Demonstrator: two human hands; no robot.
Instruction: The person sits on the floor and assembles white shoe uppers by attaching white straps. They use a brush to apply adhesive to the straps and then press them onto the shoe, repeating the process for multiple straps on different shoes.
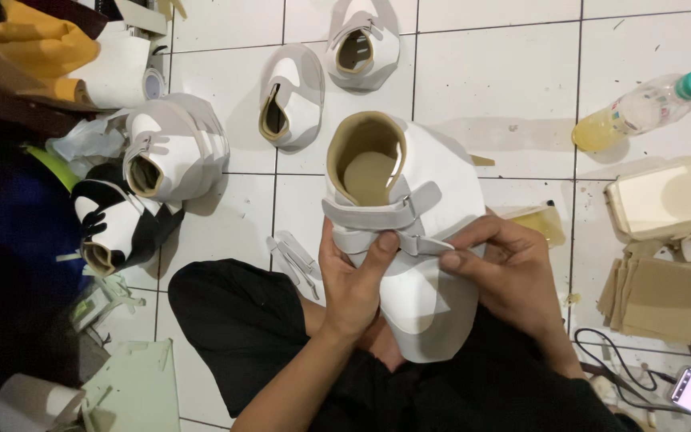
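both hands [433,272] on white shoe [421,300]

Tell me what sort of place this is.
Probably a small home shoemaking workshop on a tiled floor. Both hands hold a white shoe upper, more unfinished uppers lie around, and stacked cardboard pieces sit nearby.
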